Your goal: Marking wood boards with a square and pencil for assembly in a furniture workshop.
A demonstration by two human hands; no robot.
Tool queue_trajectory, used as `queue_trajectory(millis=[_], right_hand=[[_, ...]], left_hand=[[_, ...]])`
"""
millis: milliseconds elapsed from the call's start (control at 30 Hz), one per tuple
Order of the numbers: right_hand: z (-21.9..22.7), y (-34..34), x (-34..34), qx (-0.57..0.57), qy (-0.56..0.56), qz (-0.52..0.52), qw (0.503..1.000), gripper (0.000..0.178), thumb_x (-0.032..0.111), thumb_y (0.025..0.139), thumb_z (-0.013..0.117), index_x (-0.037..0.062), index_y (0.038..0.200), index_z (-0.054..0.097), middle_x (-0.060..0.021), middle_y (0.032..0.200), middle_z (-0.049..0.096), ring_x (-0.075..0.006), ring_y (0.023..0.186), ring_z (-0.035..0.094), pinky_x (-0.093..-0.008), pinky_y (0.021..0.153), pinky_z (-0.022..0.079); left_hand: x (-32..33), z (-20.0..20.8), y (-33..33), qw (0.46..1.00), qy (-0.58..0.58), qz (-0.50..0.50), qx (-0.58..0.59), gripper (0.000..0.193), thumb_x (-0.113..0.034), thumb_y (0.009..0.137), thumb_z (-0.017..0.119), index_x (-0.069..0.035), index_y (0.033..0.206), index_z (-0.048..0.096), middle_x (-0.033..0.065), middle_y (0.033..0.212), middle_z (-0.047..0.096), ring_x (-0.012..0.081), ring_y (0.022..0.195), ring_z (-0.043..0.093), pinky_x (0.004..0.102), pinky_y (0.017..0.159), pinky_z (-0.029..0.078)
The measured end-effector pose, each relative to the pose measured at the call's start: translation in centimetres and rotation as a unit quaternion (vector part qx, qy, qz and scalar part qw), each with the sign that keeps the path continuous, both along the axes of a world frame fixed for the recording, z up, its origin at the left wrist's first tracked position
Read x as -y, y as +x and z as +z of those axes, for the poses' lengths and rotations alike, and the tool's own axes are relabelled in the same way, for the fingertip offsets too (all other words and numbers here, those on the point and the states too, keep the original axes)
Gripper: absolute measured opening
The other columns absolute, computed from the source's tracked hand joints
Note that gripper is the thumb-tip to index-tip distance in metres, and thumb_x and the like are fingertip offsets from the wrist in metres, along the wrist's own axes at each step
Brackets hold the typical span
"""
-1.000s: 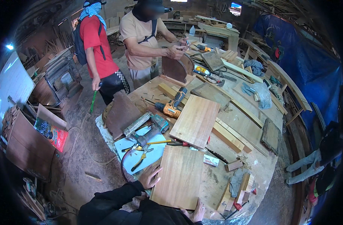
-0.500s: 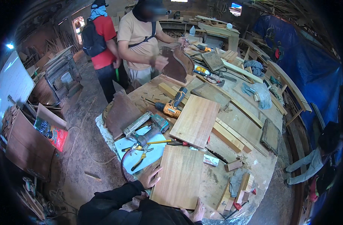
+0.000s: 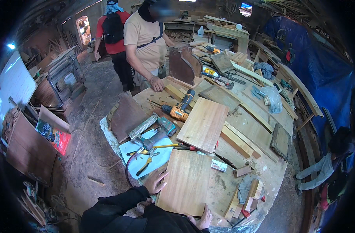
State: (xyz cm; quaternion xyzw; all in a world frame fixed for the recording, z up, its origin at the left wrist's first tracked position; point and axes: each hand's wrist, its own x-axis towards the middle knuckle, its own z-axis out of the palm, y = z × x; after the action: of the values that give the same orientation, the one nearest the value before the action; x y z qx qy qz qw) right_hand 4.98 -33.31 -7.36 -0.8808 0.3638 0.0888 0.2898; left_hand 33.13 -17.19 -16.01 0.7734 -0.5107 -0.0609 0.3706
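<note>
My left hand (image 3: 156, 183), fingers loosely extended, touches the wooden board (image 3: 185, 181) at nine o'clock. My right hand (image 3: 202, 220), at five, is partly hidden; its grip I cannot tell. The board, rectangular, pale brown, finely grained, lies on the rough worktable (image 3: 221, 190), at seven o'clock.

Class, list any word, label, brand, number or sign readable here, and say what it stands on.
Red-and-dark bag: large pale lettering, partly legible, not copied here.
Small white box, right of the nearest wooden board: dark and reddish print, too small to read reliably.
White panel at far left: any writing is too faint to read.
Orange-and-black drill: any marking is too small to read.
</note>
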Motion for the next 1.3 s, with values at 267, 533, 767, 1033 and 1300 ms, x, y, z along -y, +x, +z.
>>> queue_trajectory(millis=[267,533,767,1033,1300], right_hand=[[-4.8,-1.2,-0.4,0.11,-0.004,-0.032,0.993,0.106,0.064,0.073,0.07,-0.0097,0.141,0.034,-0.0342,0.132,0.05,-0.0458,0.124,0.049,-0.0491,0.108,0.037],[-3.0,-1.1,-0.1,0.121,-0.131,0.026,0.984,0.101,0.067,0.073,0.068,-0.009,0.135,0.043,-0.0311,0.108,0.063,-0.047,0.096,0.063,-0.0535,0.085,0.051],[-7.9,-2.1,-0.3,0.215,-0.158,0.009,0.964,0.103,0.068,0.07,0.07,-0.008,0.134,0.045,-0.0283,0.102,0.064,-0.0466,0.086,0.063,-0.0529,0.075,0.053],[-4.4,-1.4,-0.1,0.114,-0.109,0.005,0.987,0.11,0.076,0.07,0.063,-0.0054,0.14,0.039,-0.0302,0.108,0.063,-0.0467,0.091,0.063,-0.0536,0.08,0.052],[-1.9,-0.7,-0.2,0.082,-0.106,0.01,0.991,0.108,0.076,0.071,0.062,-0.0044,0.14,0.04,-0.0299,0.105,0.064,-0.0448,0.086,0.065,-0.0521,0.075,0.053]], left_hand=[[0.1,0.1,0.1,1.0,-0.001,0.0,0.005,0.058,-0.027,0.091,0.056,-0.008,0.143,0.041,0.0237,0.144,0.04,0.0434,0.13,0.04,0.0511,0.11,0.03],[0.2,-0.4,0.0,1.0,-0.018,0.0,0.009,0.058,-0.026,0.091,0.058,-0.01,0.144,0.041,0.0232,0.147,0.036,0.0437,0.128,0.041,0.05,0.108,0.032],[-0.1,-0.7,0.1,1.0,0.008,0.0,0.002,0.058,-0.029,0.094,0.055,-0.011,0.146,0.039,0.0234,0.151,0.03,0.0425,0.136,0.034,0.0502,0.112,0.027],[0.1,-0.2,0.1,1.0,-0.006,-0.004,-0.011,0.057,-0.029,0.094,0.055,-0.013,0.146,0.04,0.0235,0.149,0.033,0.0435,0.129,0.039,0.0509,0.109,0.031],[0.2,-0.7,0.1,1.0,-0.013,-0.006,0.004,0.057,-0.029,0.094,0.056,-0.013,0.146,0.039,0.0244,0.147,0.034,0.0446,0.127,0.04,0.051,0.108,0.032]])
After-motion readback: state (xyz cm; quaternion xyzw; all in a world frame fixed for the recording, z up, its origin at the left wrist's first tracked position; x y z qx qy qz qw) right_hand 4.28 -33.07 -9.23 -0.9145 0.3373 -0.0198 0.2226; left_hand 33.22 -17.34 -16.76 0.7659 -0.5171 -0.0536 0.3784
